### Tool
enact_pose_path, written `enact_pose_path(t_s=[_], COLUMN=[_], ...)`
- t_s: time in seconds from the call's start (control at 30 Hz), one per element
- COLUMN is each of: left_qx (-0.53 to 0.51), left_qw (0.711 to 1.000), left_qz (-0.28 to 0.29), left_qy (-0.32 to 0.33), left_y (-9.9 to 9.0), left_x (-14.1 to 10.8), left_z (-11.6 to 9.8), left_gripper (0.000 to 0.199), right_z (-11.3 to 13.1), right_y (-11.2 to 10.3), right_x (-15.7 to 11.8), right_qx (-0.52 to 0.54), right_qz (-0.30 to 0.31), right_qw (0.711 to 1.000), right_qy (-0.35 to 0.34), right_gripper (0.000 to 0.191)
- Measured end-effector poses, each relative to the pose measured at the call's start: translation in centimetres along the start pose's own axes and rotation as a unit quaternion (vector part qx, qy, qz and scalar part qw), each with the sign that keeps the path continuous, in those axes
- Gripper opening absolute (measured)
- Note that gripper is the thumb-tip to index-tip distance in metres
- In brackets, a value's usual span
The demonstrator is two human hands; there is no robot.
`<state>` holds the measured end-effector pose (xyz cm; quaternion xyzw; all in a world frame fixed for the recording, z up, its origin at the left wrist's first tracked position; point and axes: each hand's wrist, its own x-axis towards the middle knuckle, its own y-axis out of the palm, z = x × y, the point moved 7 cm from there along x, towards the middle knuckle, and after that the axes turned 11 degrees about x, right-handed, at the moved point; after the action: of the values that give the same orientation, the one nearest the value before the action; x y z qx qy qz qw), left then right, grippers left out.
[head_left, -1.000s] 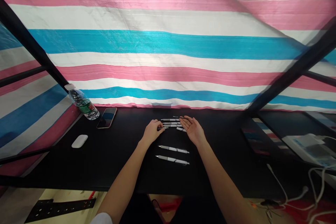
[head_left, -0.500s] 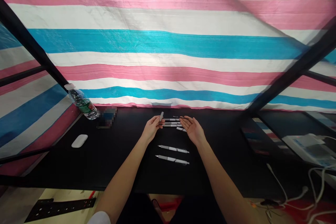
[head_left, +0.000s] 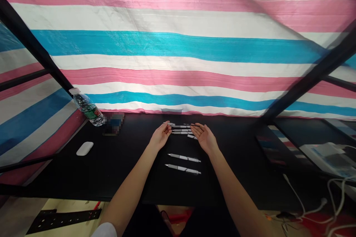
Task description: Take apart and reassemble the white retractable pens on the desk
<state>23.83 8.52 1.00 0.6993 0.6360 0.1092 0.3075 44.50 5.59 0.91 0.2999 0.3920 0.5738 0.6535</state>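
Note:
My left hand [head_left: 160,137] is closed, pinching a short grey pen barrel piece [head_left: 171,124] that lies nearly level and points right. My right hand [head_left: 206,139] faces palm up, with thumb and fingertips on a thin dark pen refill [head_left: 194,125]. Between the hands, several white and grey pens [head_left: 182,132] lie side by side on the black table [head_left: 128,170]. A loose white pen part [head_left: 191,136] sits by my right fingers, partly hidden by them. Closer to me are two whole white pens, an upper one [head_left: 184,157] and a lower one [head_left: 183,169], tips to the left.
A water bottle [head_left: 90,111] leans at the back left beside a blurred-out object [head_left: 113,124]. A white rounded case [head_left: 85,149] rests at the left. Toward the right are a dark flat panel [head_left: 268,148], white cables [head_left: 296,192] and black frame bars [head_left: 306,81].
The grey barrel piece in my left hand has turned from upright to nearly level, now pointing toward the refill. My right hand has hardly moved.

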Motion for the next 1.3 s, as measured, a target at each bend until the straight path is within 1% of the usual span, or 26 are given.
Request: enact_pose_path(t_s=[0.2,0.3,0.37,0.47,0.57,0.7,0.87,1.3], left_qx=[-0.078,-0.102,-0.096,-0.058,-0.024,-0.01,0.014,0.054], left_qw=[0.995,0.992,0.993,0.996,1.0,1.0,1.0,0.997], left_qz=[0.008,0.005,-0.011,-0.032,-0.014,0.004,0.006,0.046], left_qy=[-0.057,-0.069,-0.071,-0.053,-0.012,0.022,0.021,0.024], left_y=[0.7,0.8,0.6,0.3,0.5,0.8,0.7,1.4], left_x=[-0.5,-0.6,-0.6,-0.6,-0.7,-0.8,-0.7,-0.8], left_z=[0.4,0.3,0.3,0.1,-0.3,-0.4,0.0,0.3], left_gripper=[0.023,0.026,0.025,0.019,0.011,0.016,0.021,0.02], right_z=[0.0,0.1,0.1,0.1,0.1,-0.1,-0.4,-0.3], right_y=[0.0,0.0,0.0,0.1,0.3,0.8,1.3,1.9], right_x=[0.0,0.0,-0.1,-0.1,-0.2,-0.5,-0.7,-1.1], right_qx=[-0.001,-0.009,-0.013,-0.02,-0.031,-0.04,-0.052,-0.072], right_qz=[0.003,0.005,0.006,0.008,0.014,0.033,0.049,0.056], right_qw=[1.0,1.0,1.0,1.0,0.999,0.999,0.997,0.996], right_qy=[0.003,0.0,-0.002,-0.003,-0.003,0.004,0.015,0.013], right_gripper=[0.03,0.032,0.032,0.032,0.031,0.029,0.029,0.026])
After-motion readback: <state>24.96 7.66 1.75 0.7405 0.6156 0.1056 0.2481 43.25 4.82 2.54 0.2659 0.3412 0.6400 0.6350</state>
